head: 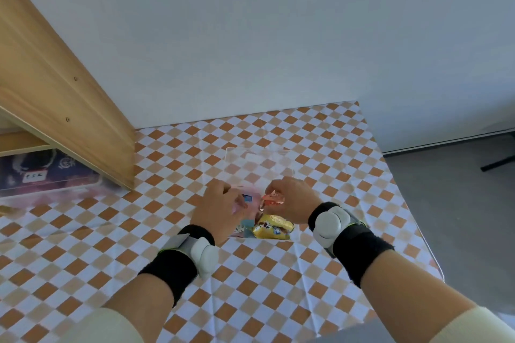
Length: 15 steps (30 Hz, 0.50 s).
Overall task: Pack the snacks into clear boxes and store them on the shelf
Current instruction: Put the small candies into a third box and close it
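Toward the tabletop's far edge, over the clear box (262,154), an orange packet (271,200) is pinched by the right hand (289,200), a blue packet (247,198) by the left hand (217,209), apparently for packing

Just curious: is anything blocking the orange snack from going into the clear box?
Nothing visible does: the right hand pinches the orange snack over the clear box, where a yellow packet lies.

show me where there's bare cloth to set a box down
Bare tablecloth lies along the near edge; right of the clear box to the table edge; and left, between wooden shelf and left hand. Crowded in the middle, where right hand holds an orange packet.
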Available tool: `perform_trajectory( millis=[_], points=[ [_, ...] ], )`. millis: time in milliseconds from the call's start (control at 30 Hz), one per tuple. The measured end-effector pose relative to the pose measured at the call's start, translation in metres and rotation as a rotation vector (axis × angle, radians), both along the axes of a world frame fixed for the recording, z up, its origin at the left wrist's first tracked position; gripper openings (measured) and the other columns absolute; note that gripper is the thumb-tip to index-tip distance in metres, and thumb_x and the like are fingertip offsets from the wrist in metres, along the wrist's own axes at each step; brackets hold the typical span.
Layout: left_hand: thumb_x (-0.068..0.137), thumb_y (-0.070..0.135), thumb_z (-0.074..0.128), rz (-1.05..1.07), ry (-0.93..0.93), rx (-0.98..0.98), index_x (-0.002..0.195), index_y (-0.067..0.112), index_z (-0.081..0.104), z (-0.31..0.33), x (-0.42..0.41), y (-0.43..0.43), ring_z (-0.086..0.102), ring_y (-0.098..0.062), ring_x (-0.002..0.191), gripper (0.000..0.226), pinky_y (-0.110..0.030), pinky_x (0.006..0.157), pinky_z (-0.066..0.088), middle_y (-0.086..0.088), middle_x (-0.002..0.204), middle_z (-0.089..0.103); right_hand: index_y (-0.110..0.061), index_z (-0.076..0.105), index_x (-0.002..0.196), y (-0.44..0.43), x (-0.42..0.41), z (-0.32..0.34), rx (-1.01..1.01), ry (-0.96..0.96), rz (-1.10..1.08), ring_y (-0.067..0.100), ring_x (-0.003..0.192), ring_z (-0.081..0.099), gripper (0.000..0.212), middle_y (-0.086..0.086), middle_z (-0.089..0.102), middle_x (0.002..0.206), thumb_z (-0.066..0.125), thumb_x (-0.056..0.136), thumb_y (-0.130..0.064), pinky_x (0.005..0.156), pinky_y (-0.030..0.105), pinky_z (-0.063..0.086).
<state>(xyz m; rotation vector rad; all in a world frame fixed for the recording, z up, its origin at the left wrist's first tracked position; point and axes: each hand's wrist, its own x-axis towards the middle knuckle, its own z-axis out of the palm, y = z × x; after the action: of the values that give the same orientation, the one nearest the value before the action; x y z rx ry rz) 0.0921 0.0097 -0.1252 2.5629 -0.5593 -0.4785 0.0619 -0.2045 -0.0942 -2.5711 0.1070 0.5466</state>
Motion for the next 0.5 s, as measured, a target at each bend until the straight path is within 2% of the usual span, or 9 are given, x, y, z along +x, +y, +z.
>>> perform_trajectory(
  millis=[67,100,167,233,300,400,500],
  points=[
    [0.086,0.044,0.069,0.023,-0.094,0.055,0.093,0.026,0.070,-0.003,-0.006,0.004,0.043,-0.024,0.107,0.020,-0.027,0.085,0.042,-0.001,0.114,0.045,-0.030,0.067,0.118,-0.005,-0.009,-0.007,-0.032,-0.030,0.017,0.020,0.102,0.047,0.042,0.000,0.054,0.110,0.075,0.082,-0.050,0.087,0.035,0.042],
    [0.085,0.041,0.071,0.036,-0.128,0.078,0.095,0.026,0.071,-0.003,-0.009,0.003,0.042,-0.027,0.111,0.019,-0.032,0.091,0.045,-0.004,0.120,0.046,-0.031,0.068,0.116,-0.009,-0.015,-0.010,-0.032,-0.071,-0.008,0.020,0.101,0.046,0.040,0.000,0.052,0.109,0.075,0.082,-0.050,0.086,0.034,0.042],
    [0.084,0.037,0.074,0.058,-0.150,0.105,0.100,0.027,0.070,-0.004,-0.010,0.006,0.041,-0.029,0.115,0.018,-0.037,0.096,0.048,-0.006,0.125,0.043,-0.031,0.070,0.106,-0.010,-0.019,-0.016,-0.013,-0.133,-0.051,0.017,0.092,0.046,0.029,-0.003,0.047,0.102,0.075,0.082,-0.047,0.074,0.027,0.037],
    [0.087,0.032,0.071,0.067,-0.113,0.080,0.101,0.028,0.069,-0.004,-0.011,0.006,0.044,-0.025,0.113,0.015,-0.035,0.091,0.050,-0.001,0.122,0.045,-0.030,0.072,0.103,-0.010,-0.024,-0.021,0.027,-0.131,-0.055,0.013,0.082,0.047,0.022,-0.006,0.046,0.095,0.073,0.086,-0.044,0.063,0.019,0.031],
    [0.092,0.032,0.065,0.021,-0.117,0.101,0.107,0.025,0.067,-0.007,-0.014,0.004,0.049,-0.024,0.106,0.017,-0.033,0.085,0.048,0.001,0.117,0.054,-0.030,0.073,0.106,-0.009,-0.029,-0.027,0.048,-0.111,-0.022,0.013,0.079,0.050,0.020,-0.006,0.049,0.094,0.068,0.091,-0.042,0.061,0.018,0.031],
    [0.095,0.038,0.056,-0.102,-0.189,0.212,0.119,0.024,0.060,-0.011,-0.019,-0.001,0.052,-0.025,0.106,0.029,-0.036,0.087,0.045,0.002,0.112,0.064,-0.029,0.074,0.109,-0.009,-0.034,-0.033,0.018,-0.085,0.023,0.020,0.086,0.057,0.021,-0.001,0.056,0.096,0.063,0.095,-0.040,0.069,0.026,0.038],
    [0.097,0.039,0.051,-0.091,-0.210,0.218,0.120,0.022,0.060,-0.014,-0.021,0.000,0.052,-0.027,0.102,0.030,-0.040,0.083,0.048,-0.003,0.105,0.063,-0.029,0.072,0.105,-0.012,-0.037,-0.034,0.056,-0.096,-0.029,0.015,0.082,0.056,0.023,-0.004,0.056,0.094,0.065,0.091,-0.047,0.071,0.028,0.044]
  ],
)
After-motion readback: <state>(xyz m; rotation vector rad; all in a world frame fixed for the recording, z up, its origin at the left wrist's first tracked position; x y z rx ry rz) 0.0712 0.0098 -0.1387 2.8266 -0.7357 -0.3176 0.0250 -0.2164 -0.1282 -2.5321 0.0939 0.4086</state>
